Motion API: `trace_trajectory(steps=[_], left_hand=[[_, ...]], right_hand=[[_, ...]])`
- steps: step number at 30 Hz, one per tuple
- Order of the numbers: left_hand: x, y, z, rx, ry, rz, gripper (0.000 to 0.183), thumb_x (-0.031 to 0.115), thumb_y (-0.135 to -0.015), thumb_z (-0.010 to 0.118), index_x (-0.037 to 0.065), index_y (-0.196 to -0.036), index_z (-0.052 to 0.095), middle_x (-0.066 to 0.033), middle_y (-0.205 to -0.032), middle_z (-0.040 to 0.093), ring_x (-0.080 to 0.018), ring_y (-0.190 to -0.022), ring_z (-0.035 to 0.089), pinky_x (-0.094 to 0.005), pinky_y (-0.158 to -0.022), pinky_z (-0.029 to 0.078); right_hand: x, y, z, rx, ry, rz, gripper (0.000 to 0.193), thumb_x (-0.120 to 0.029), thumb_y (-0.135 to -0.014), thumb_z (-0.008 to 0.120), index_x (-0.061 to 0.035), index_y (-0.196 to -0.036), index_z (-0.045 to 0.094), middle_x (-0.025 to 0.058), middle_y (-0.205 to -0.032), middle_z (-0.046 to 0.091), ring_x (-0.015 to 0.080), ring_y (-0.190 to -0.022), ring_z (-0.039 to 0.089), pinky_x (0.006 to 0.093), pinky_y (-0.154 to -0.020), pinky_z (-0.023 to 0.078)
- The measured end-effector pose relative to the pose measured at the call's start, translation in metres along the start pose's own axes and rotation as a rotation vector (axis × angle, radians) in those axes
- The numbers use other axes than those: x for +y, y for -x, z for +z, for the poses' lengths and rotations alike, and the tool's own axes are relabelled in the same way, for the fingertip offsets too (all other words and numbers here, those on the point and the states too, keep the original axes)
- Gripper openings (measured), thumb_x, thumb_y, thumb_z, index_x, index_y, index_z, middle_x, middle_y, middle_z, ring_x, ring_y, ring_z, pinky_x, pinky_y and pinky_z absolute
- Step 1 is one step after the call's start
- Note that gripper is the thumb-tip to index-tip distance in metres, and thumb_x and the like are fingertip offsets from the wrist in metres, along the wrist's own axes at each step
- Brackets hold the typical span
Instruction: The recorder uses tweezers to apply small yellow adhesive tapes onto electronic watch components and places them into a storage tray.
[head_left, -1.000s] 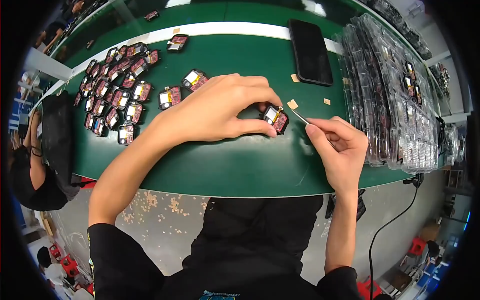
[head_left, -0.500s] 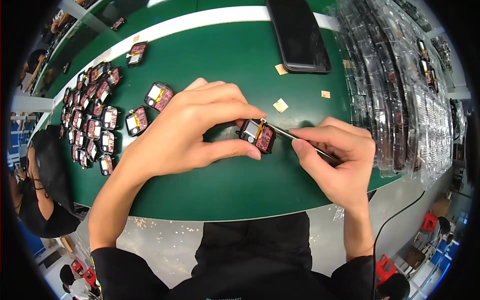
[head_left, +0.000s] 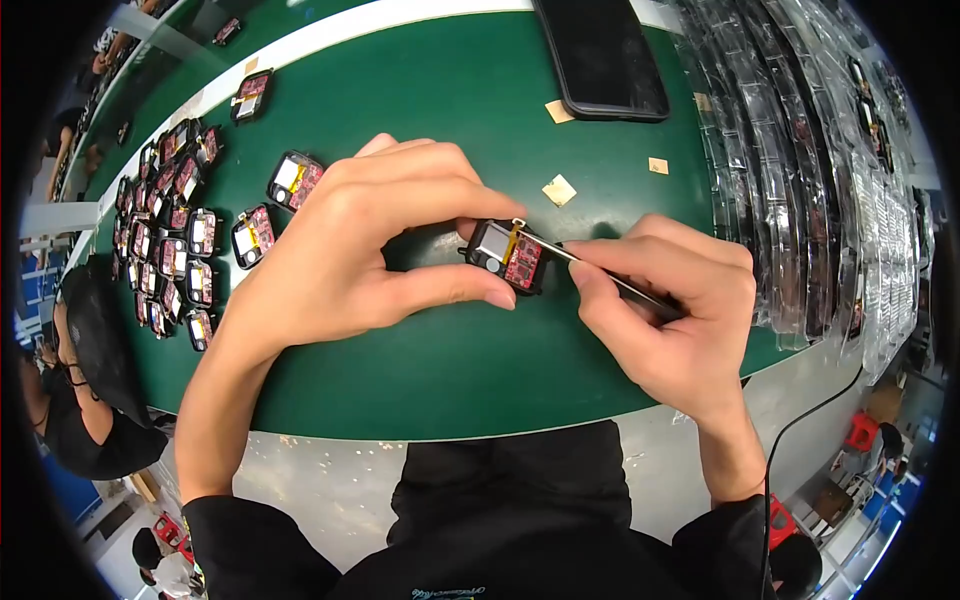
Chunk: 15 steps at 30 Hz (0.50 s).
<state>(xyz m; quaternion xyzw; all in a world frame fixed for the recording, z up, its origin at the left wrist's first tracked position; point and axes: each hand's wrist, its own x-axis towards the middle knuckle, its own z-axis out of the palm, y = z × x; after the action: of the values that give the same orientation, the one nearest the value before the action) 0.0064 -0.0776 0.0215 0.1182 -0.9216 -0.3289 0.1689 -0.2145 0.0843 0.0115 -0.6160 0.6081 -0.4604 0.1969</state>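
My left hand [head_left: 345,255] holds an opened smartwatch body [head_left: 503,257] by its edges, between the thumb and the fingers. The black case shows a red circuit board, a silvery battery block, a strip of yellow tape and a small round part. In my right hand [head_left: 670,305] is a pair of slim metal tweezers [head_left: 600,273], gripped like a pen. Their tip meets the upper edge of the watch body, close to a small pale connector [head_left: 519,224]. Whether the tip pinches the connector cannot be made out.
Many similar watch bodies [head_left: 172,257] lie clustered at the left of the green table [head_left: 450,390]. A black phone [head_left: 605,60] rests at the back. Small tan paper squares [head_left: 560,190] are scattered near it. Stacked clear plastic trays [head_left: 790,180] stand along the right. Another person [head_left: 95,400] sits at far left.
The view has shifted slightly. Both hands still hold the watch body and the tweezers, and the tweezer tip remains by the case's upper edge.
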Motion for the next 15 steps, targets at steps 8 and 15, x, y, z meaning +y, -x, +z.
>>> trace_trajectory(steps=[8, 15], left_hand=[[0.0051, -0.0025, 0.0026, 0.036, 0.013, -0.048, 0.057, 0.029, -0.070, 0.101, 0.007, -0.119, 0.081, -0.0021, -0.090, 0.070, -0.0168, -0.076, 0.053, -0.0323, -0.075, 0.038], [0.0029, -0.0037, -0.0006, 0.002, -0.036, -0.041, 0.058, 0.033, -0.070, 0.101, 0.006, -0.116, 0.080, -0.0020, -0.088, 0.067, -0.0165, -0.072, 0.049, -0.0326, -0.074, 0.037]], right_hand=[[-0.0002, 0.0030, -0.0015, 0.044, 0.036, -0.060, 0.018, 0.006, -0.078, 0.084, 0.0017, -0.095, 0.083, 0.0028, -0.067, 0.062, 0.0108, -0.048, 0.052, 0.0285, -0.045, 0.036], [-0.0010, 0.0025, 0.0043, 0.081, 0.220, -0.204, 0.027, 0.006, -0.073, 0.086, 0.0012, -0.099, 0.083, 0.0031, -0.073, 0.062, 0.0162, -0.052, 0.057, 0.0313, -0.045, 0.042]])
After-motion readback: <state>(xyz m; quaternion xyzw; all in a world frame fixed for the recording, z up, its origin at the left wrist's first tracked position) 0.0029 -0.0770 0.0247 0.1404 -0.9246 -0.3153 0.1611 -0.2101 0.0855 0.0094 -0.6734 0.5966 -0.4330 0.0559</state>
